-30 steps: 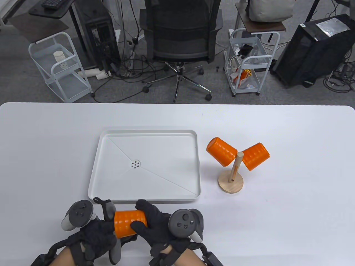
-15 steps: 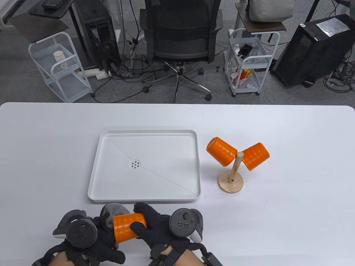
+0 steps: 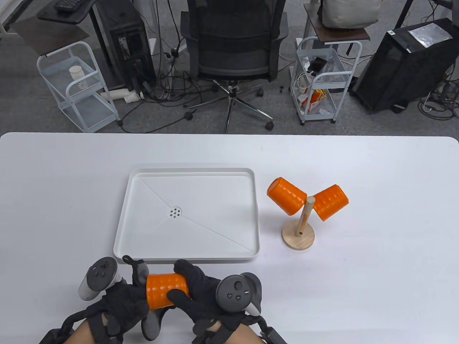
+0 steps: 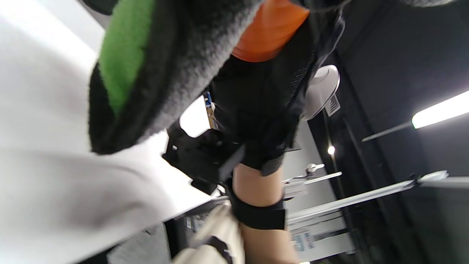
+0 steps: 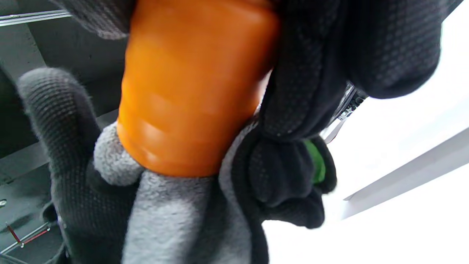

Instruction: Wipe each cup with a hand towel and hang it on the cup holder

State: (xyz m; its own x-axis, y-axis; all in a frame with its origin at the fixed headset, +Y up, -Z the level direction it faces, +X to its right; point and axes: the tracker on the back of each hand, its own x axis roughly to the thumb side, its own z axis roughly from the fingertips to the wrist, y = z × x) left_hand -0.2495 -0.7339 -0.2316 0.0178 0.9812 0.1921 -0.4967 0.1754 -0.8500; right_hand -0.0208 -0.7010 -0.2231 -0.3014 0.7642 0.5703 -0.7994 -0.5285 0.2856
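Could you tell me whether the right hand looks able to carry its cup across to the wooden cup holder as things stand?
Probably yes. The right hand grips the orange cup, and bare table lies between it and the cup holder; two hung cups fill the upper pegs.

We see a white counter (image 3: 376,172). On it lie a white tray (image 3: 123,222) and, just beside it, a wooden cup holder (image 3: 298,238).

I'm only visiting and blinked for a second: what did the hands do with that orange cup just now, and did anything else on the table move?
The left hand twisted back and forth, working the grey towel at the end of the orange cup. The right hand kept gripping the cup. The tray, the cup holder and its two hung cups stayed put.
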